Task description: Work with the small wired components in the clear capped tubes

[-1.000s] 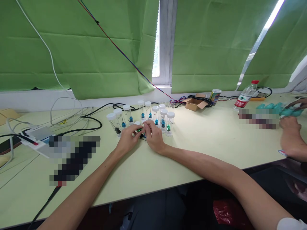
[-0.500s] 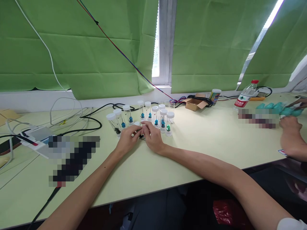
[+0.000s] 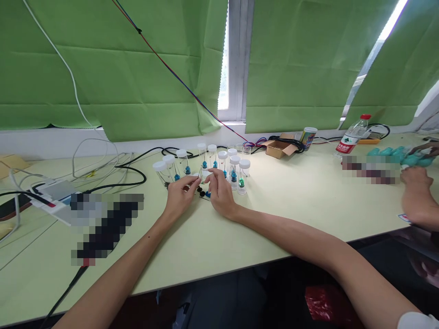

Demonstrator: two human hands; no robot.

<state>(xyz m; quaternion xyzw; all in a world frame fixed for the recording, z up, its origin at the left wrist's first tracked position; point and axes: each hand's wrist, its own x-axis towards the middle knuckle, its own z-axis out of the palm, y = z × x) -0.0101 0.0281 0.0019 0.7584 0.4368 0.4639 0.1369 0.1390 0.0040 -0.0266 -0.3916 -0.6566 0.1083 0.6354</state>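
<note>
My left hand rests low over the table, thumb and forefinger pinched together. What they pinch is too small to make out. Close by on the right is my right hand, its fingers bent and a little apart, with nothing visible in them. Small black round pieces and a blue piece lie on the table between the hands. Just behind stand several clear tubes with white caps. Most hold blue pieces on thin stems; a tube at the right end has a green one.
Black and white cables and a white box are at the left, beside a blurred dark object. Farther back are an open cardboard box, a can and a water bottle. Another person's hands work at the far right.
My hands, which were together, have drawn slightly apart. The black and blue pieces between them now show more plainly.
</note>
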